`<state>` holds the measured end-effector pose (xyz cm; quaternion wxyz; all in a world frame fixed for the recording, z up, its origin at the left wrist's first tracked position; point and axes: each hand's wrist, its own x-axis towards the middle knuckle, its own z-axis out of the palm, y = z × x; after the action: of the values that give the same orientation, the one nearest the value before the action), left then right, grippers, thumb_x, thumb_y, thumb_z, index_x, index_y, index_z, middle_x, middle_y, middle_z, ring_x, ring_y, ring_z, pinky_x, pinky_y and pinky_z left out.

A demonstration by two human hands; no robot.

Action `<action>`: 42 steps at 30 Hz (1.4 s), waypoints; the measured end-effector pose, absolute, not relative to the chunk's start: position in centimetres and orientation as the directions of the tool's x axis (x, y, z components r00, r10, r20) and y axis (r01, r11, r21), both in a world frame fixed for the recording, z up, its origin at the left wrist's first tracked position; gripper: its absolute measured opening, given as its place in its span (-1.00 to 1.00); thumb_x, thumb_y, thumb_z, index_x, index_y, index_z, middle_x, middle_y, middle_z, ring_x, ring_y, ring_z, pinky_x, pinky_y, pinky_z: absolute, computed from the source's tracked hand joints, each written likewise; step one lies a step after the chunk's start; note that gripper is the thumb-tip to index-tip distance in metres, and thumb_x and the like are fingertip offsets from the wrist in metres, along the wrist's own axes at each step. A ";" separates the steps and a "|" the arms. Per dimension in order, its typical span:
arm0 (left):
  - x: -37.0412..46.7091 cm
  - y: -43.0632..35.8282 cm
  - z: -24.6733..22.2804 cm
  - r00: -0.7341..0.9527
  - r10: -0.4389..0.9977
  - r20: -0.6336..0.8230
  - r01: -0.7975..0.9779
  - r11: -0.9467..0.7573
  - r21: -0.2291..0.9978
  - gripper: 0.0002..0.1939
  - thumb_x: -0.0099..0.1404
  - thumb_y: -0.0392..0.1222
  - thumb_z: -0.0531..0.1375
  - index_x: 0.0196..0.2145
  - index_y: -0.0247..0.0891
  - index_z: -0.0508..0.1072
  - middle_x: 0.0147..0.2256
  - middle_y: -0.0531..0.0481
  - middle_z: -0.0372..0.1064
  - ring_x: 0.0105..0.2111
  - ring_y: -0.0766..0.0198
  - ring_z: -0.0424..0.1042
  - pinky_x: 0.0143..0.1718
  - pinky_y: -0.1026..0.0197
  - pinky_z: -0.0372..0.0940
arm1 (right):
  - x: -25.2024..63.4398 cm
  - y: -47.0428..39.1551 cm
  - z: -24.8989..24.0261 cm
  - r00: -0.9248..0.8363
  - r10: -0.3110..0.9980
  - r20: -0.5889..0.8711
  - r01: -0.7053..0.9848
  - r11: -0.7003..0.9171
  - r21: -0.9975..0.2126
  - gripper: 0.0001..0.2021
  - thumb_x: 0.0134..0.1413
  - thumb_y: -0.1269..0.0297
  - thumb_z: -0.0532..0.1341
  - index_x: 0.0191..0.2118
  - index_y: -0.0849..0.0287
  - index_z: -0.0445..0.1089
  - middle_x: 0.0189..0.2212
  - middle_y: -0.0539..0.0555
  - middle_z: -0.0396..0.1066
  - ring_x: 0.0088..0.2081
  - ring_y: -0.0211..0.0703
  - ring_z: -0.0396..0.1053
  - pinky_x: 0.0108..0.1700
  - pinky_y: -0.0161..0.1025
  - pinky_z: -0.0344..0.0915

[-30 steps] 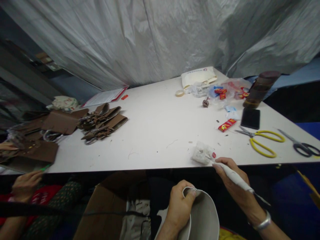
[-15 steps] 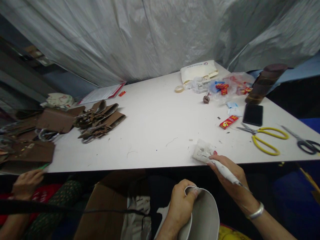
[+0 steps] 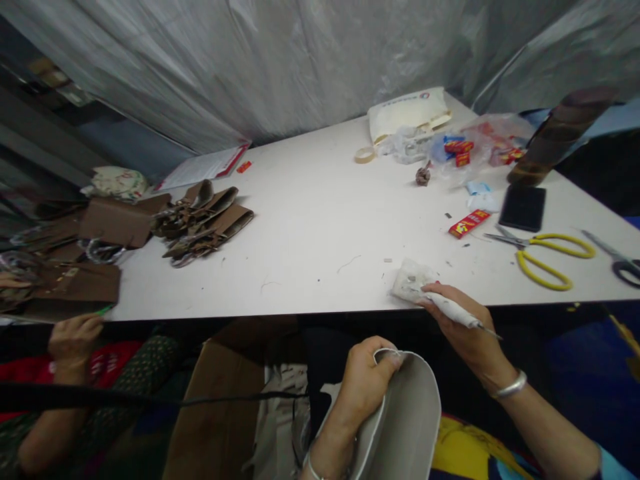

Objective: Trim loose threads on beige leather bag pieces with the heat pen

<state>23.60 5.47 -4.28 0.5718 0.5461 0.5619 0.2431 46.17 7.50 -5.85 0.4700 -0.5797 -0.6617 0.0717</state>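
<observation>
My left hand (image 3: 364, 381) pinches the upper edge of a light grey, curved piece of sheet material (image 3: 414, 410), perhaps leather, below the table's front edge. The piece bends round into an open loop, and its lower part runs out of view. My right hand (image 3: 467, 333) is closed round a white-handled tool (image 3: 454, 311) with a thin metal spike pointing back toward my wrist. The tool's front end meets a crumpled white pad (image 3: 411, 277) at the table edge; my fingers partly hide that contact.
Yellow-handled scissors (image 3: 545, 257), black scissors (image 3: 625, 267), a phone (image 3: 523, 207) and a dark bottle (image 3: 560, 137) stand at right. Brown bag pieces (image 3: 205, 223) lie at left, near a co-worker's hand (image 3: 75, 340). A cardboard box (image 3: 215, 407) sits below the table (image 3: 300, 220).
My view has tilted down slightly, so the table appears higher. Both hands keep their holds, the right one still at the white pad. The co-worker's hand has shifted a little rightward in view.
</observation>
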 end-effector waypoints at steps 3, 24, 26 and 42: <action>23.6 5.3 -4.3 0.254 0.885 -0.390 0.343 0.295 0.892 -0.94 0.18 -0.28 0.31 -0.37 -0.28 0.61 -0.41 -0.02 0.49 -0.30 0.18 0.44 -0.24 0.23 0.28 | 46.4 6.8 -5.5 0.180 0.820 0.544 0.663 0.307 -0.682 -0.72 0.45 -0.02 0.23 -0.08 0.09 0.52 -0.16 0.16 0.58 -0.14 0.07 0.56 -0.04 -0.06 0.47; 24.6 4.9 -3.6 0.305 0.867 -0.394 0.384 0.267 0.884 -0.95 0.19 -0.30 0.34 -0.34 -0.27 0.63 -0.31 -0.04 0.56 -0.26 0.16 0.48 -0.20 0.21 0.27 | 44.7 3.4 -6.2 -0.037 0.994 -0.107 0.068 -0.104 -0.992 -0.57 0.36 -0.18 0.23 -0.24 0.14 0.45 -0.50 0.00 0.40 -0.45 -0.15 0.36 -0.38 -0.26 0.30; 24.6 4.8 -3.7 0.296 0.862 -0.412 0.377 0.291 0.879 -0.95 0.18 -0.30 0.35 -0.35 -0.28 0.62 -0.34 -0.03 0.56 -0.29 0.17 0.48 -0.23 0.21 0.26 | 44.8 3.6 -5.6 -0.076 0.994 -0.082 0.122 -0.073 -0.990 -0.59 0.38 -0.14 0.21 -0.26 0.13 0.44 -0.51 -0.02 0.36 -0.45 -0.15 0.33 -0.39 -0.25 0.28; 25.0 4.5 -4.9 0.257 0.861 -0.439 0.293 0.363 0.884 -0.95 0.05 -0.39 0.31 -0.50 -0.30 0.51 -0.48 0.05 0.42 -0.43 0.29 0.34 -0.36 0.26 0.16 | 43.6 4.6 -4.3 -0.170 0.985 -0.011 0.224 0.028 -0.974 -0.62 0.43 0.01 0.16 -0.38 0.15 0.36 -0.49 -0.03 0.31 -0.43 -0.19 0.28 -0.33 -0.25 0.20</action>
<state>25.00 4.51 -4.92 0.6045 0.5131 0.5622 0.2349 43.57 4.59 -4.28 0.3975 -0.5069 -0.5965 0.4787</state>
